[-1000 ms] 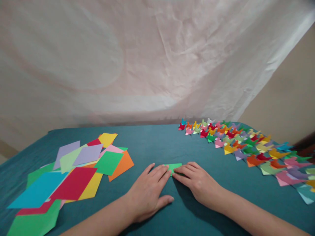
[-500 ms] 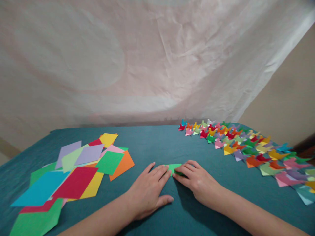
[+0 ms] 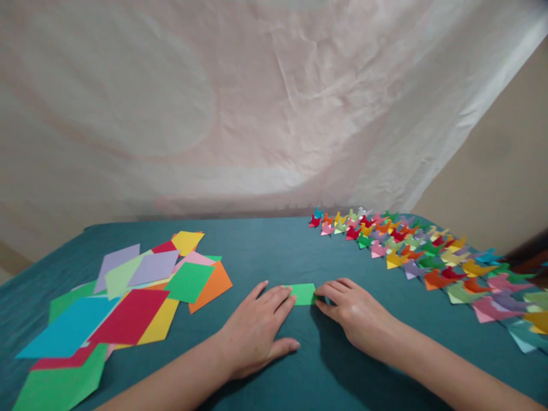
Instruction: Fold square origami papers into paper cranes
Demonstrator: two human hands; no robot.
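Observation:
A folded green paper (image 3: 303, 293) lies flat on the teal tablecloth (image 3: 274, 251) in front of me. My left hand (image 3: 257, 331) rests flat on the cloth with fingers stretched out, its fingertips pressing the paper's left end. My right hand (image 3: 353, 311) lies palm down at the paper's right end, fingers slightly curled, fingertips touching the paper's right edge. Most of the paper shows between the two hands.
A loose pile of coloured paper squares (image 3: 128, 302) covers the left side of the table. Rows of several small folded paper figures (image 3: 428, 257) run along the right side towards the near right corner. A creased pale sheet (image 3: 257, 103) hangs behind the table.
My right hand has slid to the right along the green paper, uncovering more of it. The left hand has stayed where it was.

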